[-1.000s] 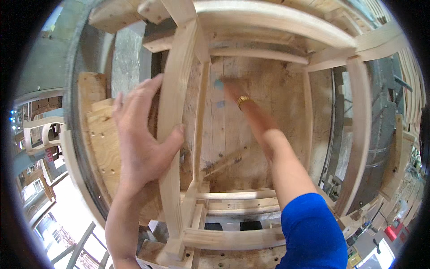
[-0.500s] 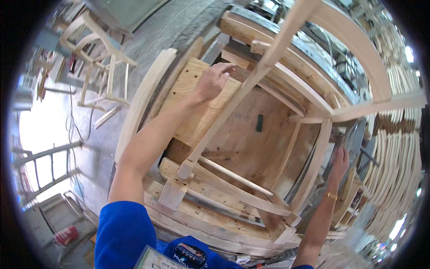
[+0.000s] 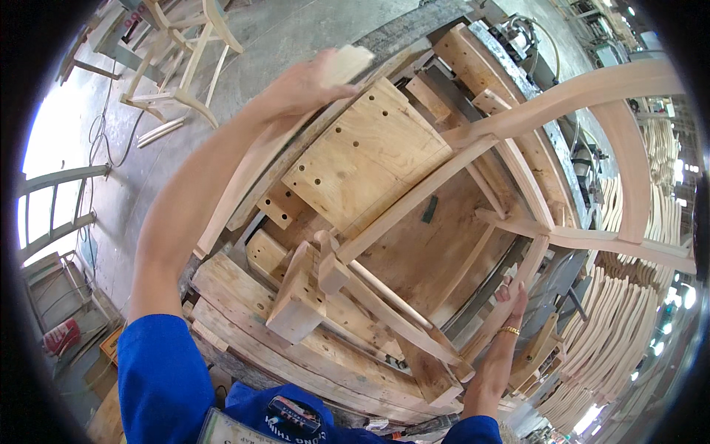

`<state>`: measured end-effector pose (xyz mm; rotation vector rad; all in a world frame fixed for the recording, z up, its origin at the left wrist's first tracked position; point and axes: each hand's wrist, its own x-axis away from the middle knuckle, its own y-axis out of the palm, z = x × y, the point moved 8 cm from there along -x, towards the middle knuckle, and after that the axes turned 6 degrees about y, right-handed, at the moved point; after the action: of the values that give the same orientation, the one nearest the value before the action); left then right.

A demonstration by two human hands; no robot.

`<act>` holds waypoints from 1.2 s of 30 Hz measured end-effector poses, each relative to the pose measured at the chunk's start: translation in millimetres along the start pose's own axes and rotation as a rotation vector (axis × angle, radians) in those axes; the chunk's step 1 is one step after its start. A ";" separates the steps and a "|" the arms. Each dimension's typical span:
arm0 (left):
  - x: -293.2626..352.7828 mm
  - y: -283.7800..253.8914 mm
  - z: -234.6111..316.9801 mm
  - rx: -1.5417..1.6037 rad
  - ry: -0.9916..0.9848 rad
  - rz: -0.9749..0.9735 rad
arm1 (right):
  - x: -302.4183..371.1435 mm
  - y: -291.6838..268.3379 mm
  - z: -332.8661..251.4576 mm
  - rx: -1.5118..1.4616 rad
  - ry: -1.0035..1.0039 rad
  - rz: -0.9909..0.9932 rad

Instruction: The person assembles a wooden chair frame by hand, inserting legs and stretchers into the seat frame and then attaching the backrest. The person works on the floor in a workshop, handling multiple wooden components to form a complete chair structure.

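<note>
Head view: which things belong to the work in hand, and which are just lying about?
Seemingly in the work:
pale wooden piece, held in the left hand
wooden frame, with the right hand at its right side
drilled board beside the frame

Seemingly just lying about:
chair, upper left
loose sticks on the floor
red container, lower left

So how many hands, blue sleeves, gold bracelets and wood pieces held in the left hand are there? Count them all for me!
Hands, left hand and right hand: 2
Blue sleeves, left sleeve and right sleeve: 2
Gold bracelet: 1
Pale wood piece in the left hand: 1
Total: 6
</note>
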<state>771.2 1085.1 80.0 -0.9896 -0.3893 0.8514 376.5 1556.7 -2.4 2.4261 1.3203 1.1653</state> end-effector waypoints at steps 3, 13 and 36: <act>-4.5 15.9 -1.5 0.140 -0.052 -0.131 | -7.2 1.9 -0.7 0.020 0.004 -0.061; -11.5 17.8 20.2 0.338 0.076 -0.108 | -9.5 -52.5 2.3 -0.041 0.130 0.239; -67.2 264.1 458.2 -0.150 0.938 -0.378 | -3.5 -21.9 -28.2 0.086 -0.031 0.298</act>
<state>318.1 1365.5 97.1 -1.2856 0.1737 -0.0334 341.6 1560.9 5.1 2.7638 1.0449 1.1484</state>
